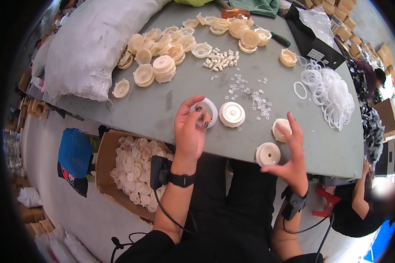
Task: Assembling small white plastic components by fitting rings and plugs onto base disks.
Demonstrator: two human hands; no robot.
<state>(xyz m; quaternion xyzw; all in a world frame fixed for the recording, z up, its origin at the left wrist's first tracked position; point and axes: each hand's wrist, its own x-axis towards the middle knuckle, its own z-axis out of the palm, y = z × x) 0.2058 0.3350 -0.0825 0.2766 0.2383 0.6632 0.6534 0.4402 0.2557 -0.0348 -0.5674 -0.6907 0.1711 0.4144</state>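
Observation:
My left hand (189, 131) is closed near the table's front edge, its curled fingers on a translucent white ring (213, 113). Just right of that ring, a cream round plastic part (232, 115) with a raised centre lies on the table. My right hand (295, 164) is spread, thumb and fingers wide apart, with nothing between them. Its thumb is close to a cream disc with a dark centre hole (262, 155) at the edge. Another cream disc (280, 130) sits partly behind its fingers.
Cream discs (164, 65) are piled along the back, beside small white cylindrical pieces (221, 60) and scattered tiny washers (262, 107). White rings (327, 90) heap at right. A large white sack (90, 52) covers the left. Below, a carton (102, 175) holds translucent parts. Another person (360, 208) sits at right.

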